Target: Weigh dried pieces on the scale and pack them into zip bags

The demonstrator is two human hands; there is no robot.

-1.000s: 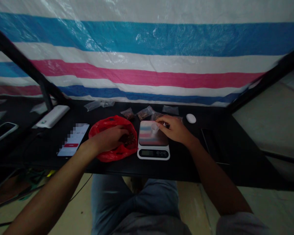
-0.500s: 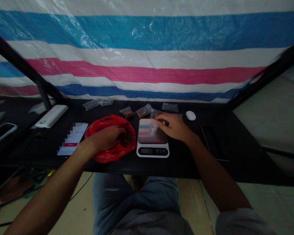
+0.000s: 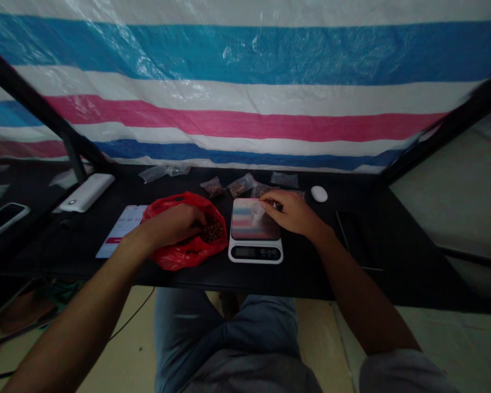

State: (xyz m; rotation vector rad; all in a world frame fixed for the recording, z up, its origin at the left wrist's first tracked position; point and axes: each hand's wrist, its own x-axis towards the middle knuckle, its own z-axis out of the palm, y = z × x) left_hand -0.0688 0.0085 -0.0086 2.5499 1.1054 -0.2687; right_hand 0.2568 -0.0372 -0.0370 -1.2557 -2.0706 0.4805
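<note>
My left hand (image 3: 182, 221) reaches into a red plastic bag (image 3: 180, 259), fingers curled together at the small dark brown pieces (image 3: 213, 230) inside. Its fingertips are partly hidden, so what they hold cannot be made out. A white kitchen scale (image 3: 255, 254) with a shiny metal plate stands right of the bag. On that plate is a small clear plastic cup (image 3: 256, 212), its rim pinched between the thumb and fingers of my right hand (image 3: 288, 210). Small clear zip bags with brown pieces (image 3: 240, 186) lie behind the scale, one partly covered by my right hand.
A phone with a lit screen (image 3: 117, 232) lies left of the red bag, and a white power bank (image 3: 88, 192) beyond it. Flat clear bags (image 3: 163, 171) are at the back. To the right are a white rounded case (image 3: 319, 194) and a dark phone (image 3: 359, 239). A striped sheet hangs behind.
My left hand has drawn back slightly to the left and up within the red bag, showing more of the brown pieces. My right hand and the cup have stayed in place.
</note>
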